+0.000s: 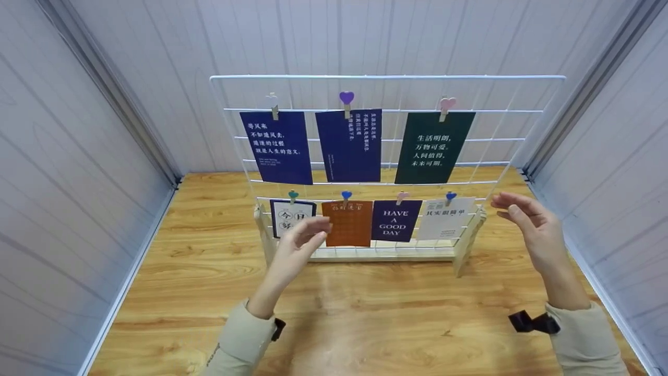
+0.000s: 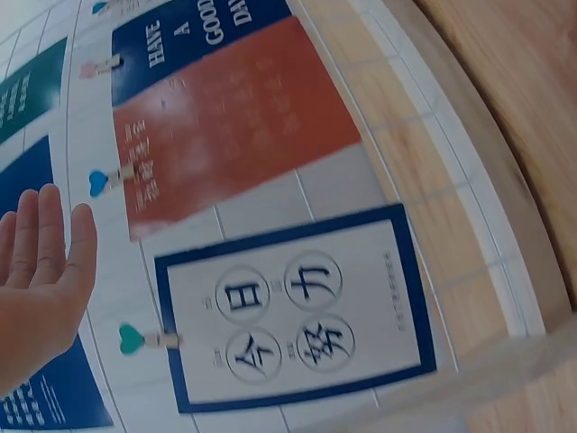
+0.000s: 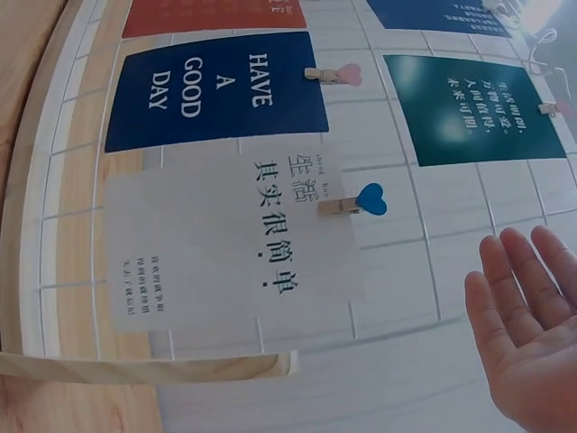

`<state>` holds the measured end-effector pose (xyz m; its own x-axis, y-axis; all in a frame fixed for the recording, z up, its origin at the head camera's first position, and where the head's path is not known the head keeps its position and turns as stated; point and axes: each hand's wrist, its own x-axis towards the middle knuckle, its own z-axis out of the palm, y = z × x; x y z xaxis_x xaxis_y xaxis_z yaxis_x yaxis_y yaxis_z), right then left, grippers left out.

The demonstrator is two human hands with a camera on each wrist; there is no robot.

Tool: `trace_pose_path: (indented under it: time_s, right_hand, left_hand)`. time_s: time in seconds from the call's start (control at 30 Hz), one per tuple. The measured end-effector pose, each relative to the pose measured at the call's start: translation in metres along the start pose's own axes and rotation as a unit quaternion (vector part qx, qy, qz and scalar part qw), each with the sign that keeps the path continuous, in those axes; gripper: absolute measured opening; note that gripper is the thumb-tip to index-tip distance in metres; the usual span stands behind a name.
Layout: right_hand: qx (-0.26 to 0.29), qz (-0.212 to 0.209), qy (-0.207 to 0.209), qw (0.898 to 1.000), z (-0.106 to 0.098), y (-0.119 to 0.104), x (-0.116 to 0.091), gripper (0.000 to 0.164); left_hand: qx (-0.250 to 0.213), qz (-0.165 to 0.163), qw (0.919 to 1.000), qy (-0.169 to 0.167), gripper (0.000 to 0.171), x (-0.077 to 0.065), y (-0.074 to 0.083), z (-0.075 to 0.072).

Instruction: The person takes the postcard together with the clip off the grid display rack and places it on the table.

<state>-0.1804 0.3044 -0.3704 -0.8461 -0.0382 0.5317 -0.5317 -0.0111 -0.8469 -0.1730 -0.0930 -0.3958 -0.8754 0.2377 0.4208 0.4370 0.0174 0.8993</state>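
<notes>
From the head camera, a white wire grid rack (image 1: 387, 77) stands up on the wooden table (image 1: 209, 271), so the cards can hang and face the person. Little heart clips pinch each card to a wire. The left hand (image 1: 300, 245) is up at 9 o'clock from the orange card (image 1: 347, 223), fingers straight and loose, holding nothing. The right hand (image 1: 529, 224) hangs at 3 o'clock from the pale grey card (image 1: 444, 219), fingers relaxed and a bit apart.

In the left wrist camera, the left hand's fingers (image 2: 41, 244) lie together, just beside a blue heart clip (image 2: 99, 182).

In the right wrist camera, the right palm (image 3: 527, 334) is spread, at 4 o'clock from the blue clip (image 3: 365, 200).
</notes>
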Motion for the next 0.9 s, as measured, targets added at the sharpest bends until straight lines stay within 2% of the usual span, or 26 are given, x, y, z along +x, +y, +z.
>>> trace_pose_path:
  time_s: [0.1,0.33,0.53,0.6,0.77,0.9]
  right_hand:
    - [0.008,-0.012,-0.011,1.0,0.004,-0.003,0.005,0.024]
    - [0.015,-0.036,-0.03,0.999,0.013,-0.01,0.019,0.025]
    - [-0.008,-0.031,-0.026,0.999,0.019,-0.016,0.029,0.023]
    - [-0.021,-0.026,-0.022,0.999,0.021,-0.019,0.033,0.023]
    - [-0.045,-0.021,-0.019,0.999,0.026,-0.027,0.045,0.024]
    - [-0.034,-0.028,-0.025,0.999,0.03,-0.034,0.056,0.023]
  left_hand:
    - [-0.004,-0.006,0.9998,-0.019,0.026,0.004,0.01,0.013]
    - [-0.031,-0.007,0.9982,-0.05,0.027,0.018,0.015,0.038]
    - [-0.061,0.021,0.9968,-0.047,0.027,0.032,0.017,0.053]
    - [-0.066,0.028,0.9965,-0.044,0.027,0.037,0.013,0.057]
    - [-0.085,0.025,0.9955,-0.033,0.026,0.047,0.014,0.066]
    - [-0.081,0.013,0.9962,-0.028,0.028,0.053,0.022,0.07]
